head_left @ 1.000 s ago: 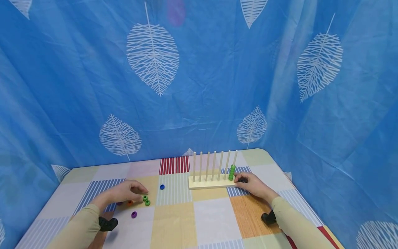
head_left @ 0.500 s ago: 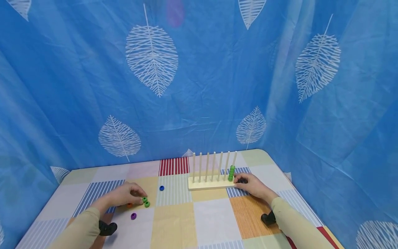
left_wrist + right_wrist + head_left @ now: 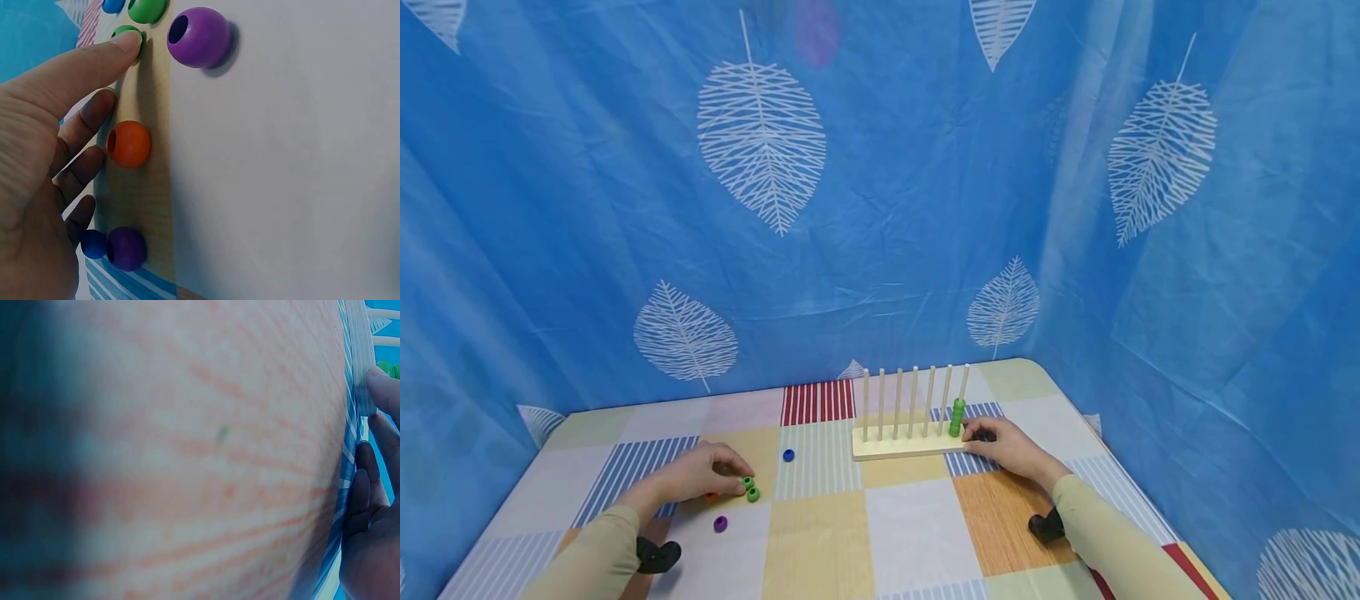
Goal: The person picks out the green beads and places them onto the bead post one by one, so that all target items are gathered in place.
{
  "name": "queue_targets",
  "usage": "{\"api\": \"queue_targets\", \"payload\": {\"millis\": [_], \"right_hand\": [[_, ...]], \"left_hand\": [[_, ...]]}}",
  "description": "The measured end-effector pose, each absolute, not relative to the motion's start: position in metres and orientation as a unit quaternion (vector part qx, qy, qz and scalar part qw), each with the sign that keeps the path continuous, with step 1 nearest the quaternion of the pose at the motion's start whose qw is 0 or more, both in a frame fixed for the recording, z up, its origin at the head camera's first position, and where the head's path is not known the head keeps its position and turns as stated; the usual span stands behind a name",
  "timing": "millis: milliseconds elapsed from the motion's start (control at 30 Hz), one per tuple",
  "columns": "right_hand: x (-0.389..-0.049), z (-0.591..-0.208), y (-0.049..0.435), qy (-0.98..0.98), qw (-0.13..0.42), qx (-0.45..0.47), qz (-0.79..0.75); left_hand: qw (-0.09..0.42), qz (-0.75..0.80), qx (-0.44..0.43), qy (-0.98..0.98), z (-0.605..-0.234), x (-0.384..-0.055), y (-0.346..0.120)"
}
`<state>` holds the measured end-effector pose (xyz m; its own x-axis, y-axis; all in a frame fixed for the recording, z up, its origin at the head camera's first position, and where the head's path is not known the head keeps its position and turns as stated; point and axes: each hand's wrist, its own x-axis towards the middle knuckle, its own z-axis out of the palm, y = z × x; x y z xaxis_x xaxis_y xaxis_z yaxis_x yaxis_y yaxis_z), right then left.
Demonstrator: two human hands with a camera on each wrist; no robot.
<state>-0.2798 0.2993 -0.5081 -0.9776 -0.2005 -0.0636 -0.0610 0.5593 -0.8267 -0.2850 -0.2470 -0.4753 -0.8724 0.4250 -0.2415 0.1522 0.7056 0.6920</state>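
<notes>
On the left of the table, my left hand (image 3: 692, 477) pinches a green bead (image 3: 748, 482); the thumb lies on it in the left wrist view, where the index finger is mostly hidden. A second green bead (image 3: 753, 495) sits right beside that one. Below the other fingers lies an orange bead (image 3: 130, 144). My right hand (image 3: 1011, 447) grips the right end of a wooden peg rack (image 3: 880, 450) with upright pegs. Several green beads (image 3: 957, 419) are stacked on its rightmost peg. The right wrist view is mostly blurred, with the fingers at its right edge.
A purple bead (image 3: 720, 523) lies in front of the left hand, and a blue bead (image 3: 788, 455) sits between hand and rack. Another purple bead (image 3: 127, 249) touches a blue bead (image 3: 94, 244) beneath the little finger. A blue curtain (image 3: 880, 208) hangs behind the patchwork-covered table.
My left thumb and index finger have closed in on the green bead. The right hand stays at the rack's end. The head view has shifted slightly.
</notes>
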Motion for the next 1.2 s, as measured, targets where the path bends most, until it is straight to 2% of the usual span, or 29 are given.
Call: {"api": "queue_targets", "payload": {"millis": [1200], "right_hand": [[-0.2791,-0.5082,0.2979,0.887,0.068,-0.061,-0.452]], "left_hand": [[0.179,0.342,0.158,0.909,-0.4757,-0.2831,-0.2438]]}}
